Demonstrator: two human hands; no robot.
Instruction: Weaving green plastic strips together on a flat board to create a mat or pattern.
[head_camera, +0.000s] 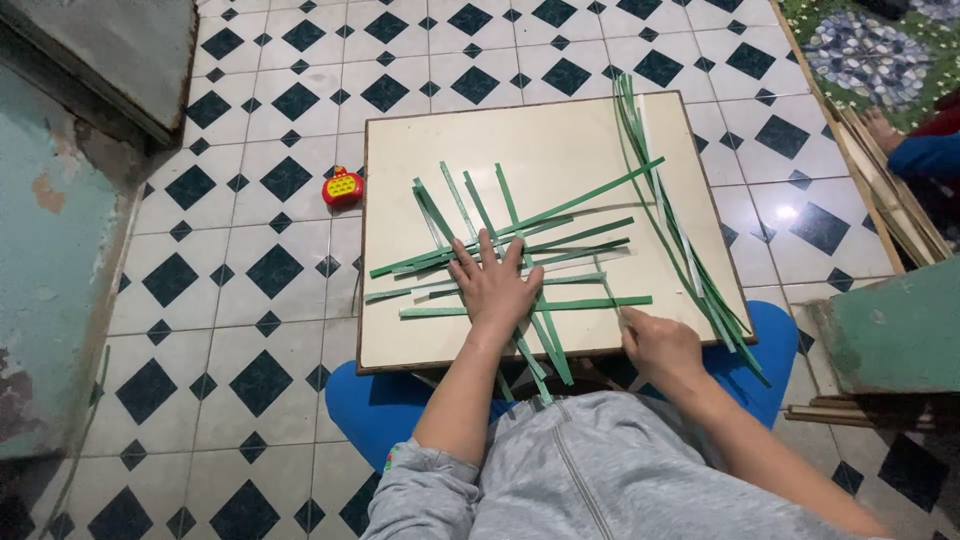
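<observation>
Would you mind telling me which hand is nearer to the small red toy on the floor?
The left hand, flat on the woven green strips, is nearer the red toy. The right hand sits farther away at the board's near edge.

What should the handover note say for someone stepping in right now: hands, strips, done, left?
Left hand: flat, fingers spread, pressing the woven strips onto the board.
Right hand: at the board's near edge, pinching the end of one thin strip.
Done: several green strips crossed into a loose lattice mid-board.
Left: lattice is small and open; a spare bundle of strips lies unused along the board's right side.
Nearby: red toy on the tiled floor.
</observation>
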